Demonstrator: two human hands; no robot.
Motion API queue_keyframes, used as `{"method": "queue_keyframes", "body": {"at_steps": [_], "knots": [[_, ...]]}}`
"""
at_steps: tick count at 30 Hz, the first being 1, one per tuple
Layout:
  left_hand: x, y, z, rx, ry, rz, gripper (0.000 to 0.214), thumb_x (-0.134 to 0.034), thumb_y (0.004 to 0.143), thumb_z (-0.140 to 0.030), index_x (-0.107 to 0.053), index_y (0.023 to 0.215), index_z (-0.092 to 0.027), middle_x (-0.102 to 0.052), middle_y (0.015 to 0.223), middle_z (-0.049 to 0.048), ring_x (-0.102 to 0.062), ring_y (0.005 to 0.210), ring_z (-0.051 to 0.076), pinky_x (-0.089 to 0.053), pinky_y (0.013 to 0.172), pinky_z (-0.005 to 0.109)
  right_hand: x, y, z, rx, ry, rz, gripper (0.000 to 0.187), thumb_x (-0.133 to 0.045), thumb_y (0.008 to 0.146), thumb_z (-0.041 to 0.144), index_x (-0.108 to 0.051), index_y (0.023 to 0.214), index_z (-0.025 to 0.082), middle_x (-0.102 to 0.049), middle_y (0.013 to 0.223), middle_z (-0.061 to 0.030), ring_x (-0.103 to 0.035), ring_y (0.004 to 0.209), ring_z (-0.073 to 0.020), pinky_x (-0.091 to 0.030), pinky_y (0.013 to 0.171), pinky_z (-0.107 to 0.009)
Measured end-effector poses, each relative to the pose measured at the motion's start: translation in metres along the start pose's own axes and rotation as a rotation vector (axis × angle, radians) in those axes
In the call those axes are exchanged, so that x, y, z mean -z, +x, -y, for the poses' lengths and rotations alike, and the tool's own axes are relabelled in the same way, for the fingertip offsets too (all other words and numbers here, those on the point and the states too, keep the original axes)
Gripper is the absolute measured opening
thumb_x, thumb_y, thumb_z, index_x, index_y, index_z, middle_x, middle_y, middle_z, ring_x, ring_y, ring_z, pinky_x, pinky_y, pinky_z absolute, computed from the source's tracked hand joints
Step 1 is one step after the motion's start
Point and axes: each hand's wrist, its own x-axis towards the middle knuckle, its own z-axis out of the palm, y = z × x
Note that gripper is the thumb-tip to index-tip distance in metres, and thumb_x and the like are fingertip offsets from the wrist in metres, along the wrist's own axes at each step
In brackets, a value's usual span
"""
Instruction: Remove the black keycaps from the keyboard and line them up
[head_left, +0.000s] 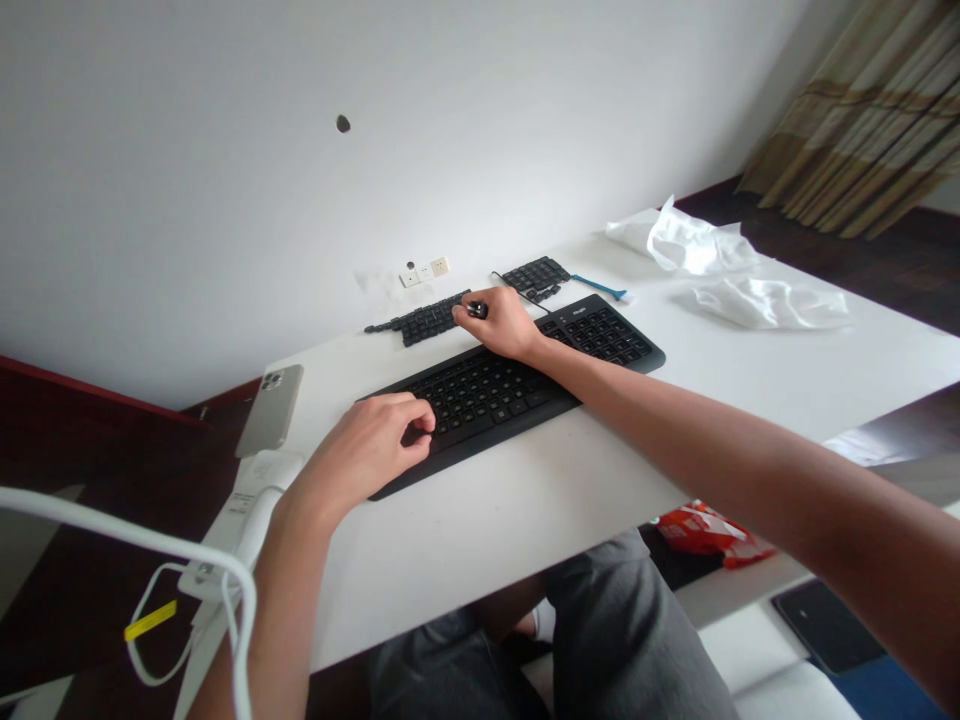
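A black keyboard [495, 390] lies at a slant on the white table, with rows of bare key sockets where keycaps are off. My left hand [375, 440] rests over its left end, fingers curled and thumb close to the index finger; whatever lies between them is hidden. Above the keyboard's back edge, my right hand [501, 318] is closed around a small dark, shiny thing [477, 310] that is mostly covered by the fingers. Behind the keyboard lie loose black keycaps [431, 320] in rows, and a second group of keycaps [536, 275] sits farther right.
A blue brush [600, 287] lies right of the keycaps. Crumpled clear plastic bags [765, 303] cover part of the table's right side. At the left edge are a phone [271, 408] and a white power strip [247, 510]; a white cable [150, 535] crosses the lower left.
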Motion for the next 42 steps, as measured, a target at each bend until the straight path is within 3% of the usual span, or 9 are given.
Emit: {"method": "queue_keyframes", "body": {"at_steps": [42], "knots": [[-0.0007, -0.0007, -0.0007, 0.021, -0.015, -0.015, 0.017, -0.059, 0.089, -0.027, -0.075, 0.094, -0.028, -0.072, 0.092, -0.0017, -0.06, 0.073, 0.015, -0.043, 0.071, 0.028, 0.0011, -0.0009, -0.0002, 0.014, -0.006, 0.004, 0.026, -0.052, 0.085, 0.031, -0.045, 0.063, 0.019, -0.038, 0.06, 0.0033, -0.029, 0.061, -0.0108, -0.025, 0.061, -0.03]]}}
